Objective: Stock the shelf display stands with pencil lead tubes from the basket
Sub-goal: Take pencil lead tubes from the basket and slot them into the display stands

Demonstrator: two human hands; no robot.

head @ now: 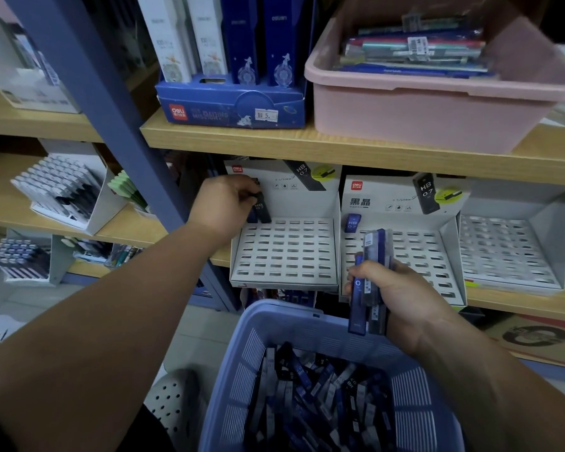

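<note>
Left hand (pixel 224 203) pinches a black tube (pixel 263 210) marked HB 0.7 at the back-left corner of the left display stand (pixel 284 252). The fingers hide the tube's top, and I cannot tell whether its foot sits in a slot. A bluish shape beside it is half hidden.

Right hand (pixel 402 295) is curled tight round a bundle of tubes (pixel 369 282), upright over the basket (pixel 310 334) rim; the count is unclear.

One blue tube (pixel 352 222) stands at the back-left of the middle stand (pixel 415 256).

Loose tubes (pixel 317 396) are heaped in the basket, its near side cut off by the frame edge.
</note>
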